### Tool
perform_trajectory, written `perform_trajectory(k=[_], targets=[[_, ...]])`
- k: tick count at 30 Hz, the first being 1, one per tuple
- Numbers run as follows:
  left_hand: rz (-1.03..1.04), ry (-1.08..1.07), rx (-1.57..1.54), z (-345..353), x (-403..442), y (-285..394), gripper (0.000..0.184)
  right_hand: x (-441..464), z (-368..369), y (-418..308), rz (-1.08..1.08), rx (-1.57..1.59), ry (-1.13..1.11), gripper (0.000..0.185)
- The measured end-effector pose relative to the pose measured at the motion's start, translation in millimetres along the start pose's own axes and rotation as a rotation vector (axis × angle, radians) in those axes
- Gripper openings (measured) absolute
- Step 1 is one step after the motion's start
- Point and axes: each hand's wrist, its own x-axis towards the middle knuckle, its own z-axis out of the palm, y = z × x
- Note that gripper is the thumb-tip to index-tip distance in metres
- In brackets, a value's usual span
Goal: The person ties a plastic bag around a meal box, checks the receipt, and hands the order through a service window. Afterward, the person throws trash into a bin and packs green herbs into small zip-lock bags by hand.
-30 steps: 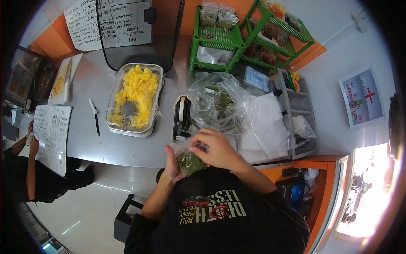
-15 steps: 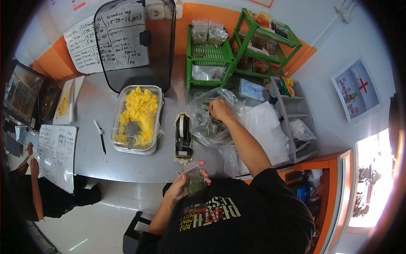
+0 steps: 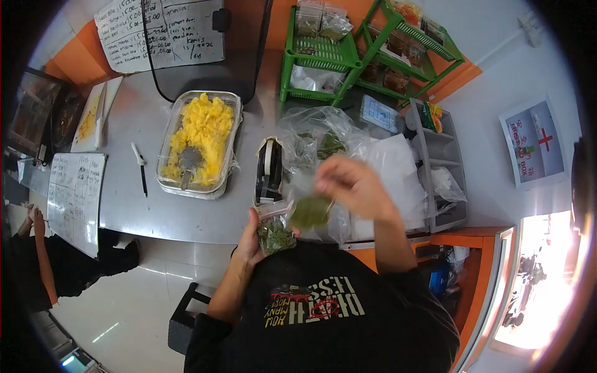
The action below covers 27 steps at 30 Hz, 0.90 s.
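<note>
My left hand (image 3: 250, 242) holds a zip bag of green herbs (image 3: 275, 236) close to my shirt, at the counter's front edge. From the pinched fingers of my right hand (image 3: 354, 186) hangs a second small green bag (image 3: 311, 211), blurred by motion, just right of the first. Behind my right hand lies a large clear plastic bag (image 3: 295, 124) with more green packets (image 3: 331, 144) inside. A black tape dispenser (image 3: 268, 174) stands left of that large bag.
Left of the dispenser sits a tray of yellow food (image 3: 202, 137) with a scoop. White sheets (image 3: 392, 180), a grey organizer (image 3: 438, 152) and green racks (image 3: 320, 59) are to the right and back. A co-worker's hands (image 3: 36, 217) show far left, near a whiteboard (image 3: 76, 199).
My right hand went into the large bag and has come back toward my left hand with a small green bag. My left hand still holds its bag. The view tilted and returned.
</note>
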Motion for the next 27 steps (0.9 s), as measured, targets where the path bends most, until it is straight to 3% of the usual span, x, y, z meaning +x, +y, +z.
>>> perform_trajectory(k=[3,6,9,11,15,20,23,27], targets=[[-0.044,0.205,-0.023,11.0,-7.7,-1.6,0.103,-10.9,54.1,14.7,-0.077,-0.389,-0.140,0.015],[0.059,0.298,-0.019,5.4,-16.0,-16.4,0.097,-11.1,78.9,42.4,-0.390,-0.559,0.032,0.017],[0.038,-0.145,0.114,13.4,-14.3,-11.0,0.093,8.7,49.1,35.6,-0.215,-0.478,0.274,0.014],[-0.029,-0.138,0.049,23.7,-18.0,-9.2,0.092,40.4,7.0,73.7,-0.048,-0.448,0.433,0.016],[-0.088,-0.177,0.138,28.9,-18.6,-9.4,0.095,96.3,-61.5,153.8,0.160,-0.771,0.254,0.026],[-0.095,-0.146,0.176,32.2,-19.3,-6.1,0.096,122.9,-63.1,193.8,0.282,-1.099,0.045,0.038],[-0.071,-0.112,0.163,29.5,-18.4,-4.6,0.095,128.8,-68.1,204.4,0.357,-1.084,0.040,0.034],[-0.035,-0.106,0.140,30.5,-18.2,-1.8,0.088,117.2,-83.5,175.4,0.333,-0.729,0.142,0.023]])
